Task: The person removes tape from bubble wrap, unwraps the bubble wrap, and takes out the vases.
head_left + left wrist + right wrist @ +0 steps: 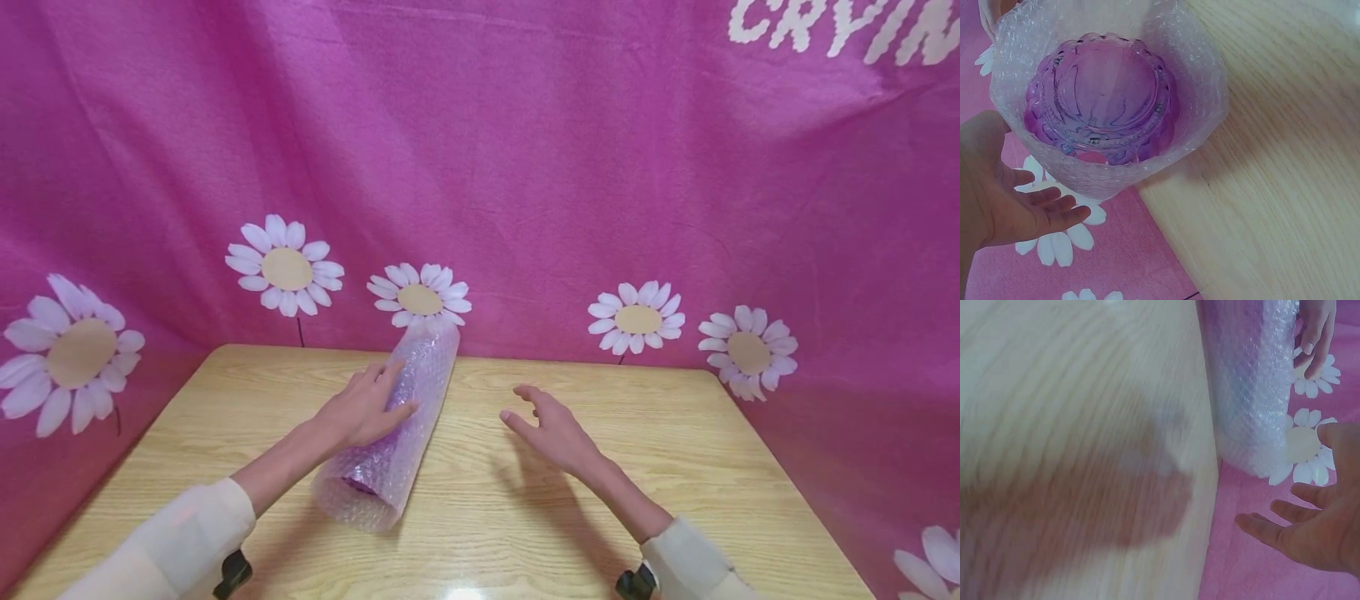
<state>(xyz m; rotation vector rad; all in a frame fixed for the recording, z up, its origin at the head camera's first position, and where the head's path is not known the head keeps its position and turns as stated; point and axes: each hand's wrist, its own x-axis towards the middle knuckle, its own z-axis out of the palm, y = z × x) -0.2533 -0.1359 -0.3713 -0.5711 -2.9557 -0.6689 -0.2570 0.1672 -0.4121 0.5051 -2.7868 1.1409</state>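
A roll of bubble wrap point(431, 392) lies on the table, slanting from near front to the back edge. Inside it is a purple glass vase point(1107, 94); its round, scalloped end shows at the wrap's near opening in the left wrist view. My left hand point(371, 408) is laid over the top of the wrapped vase, fingers extended and thumb reaching across it. To the right of the roll, my right hand point(553, 429) hovers above the table, holding nothing, with fingers spread toward the roll. Most of the vase is seen only through the wrap.
The wooden table point(637, 467) ends at a pink-purple cloth point(517, 183) printed with white daisies, which hangs behind it and on both sides. The far end of the roll reaches the table's back edge, by the cloth.
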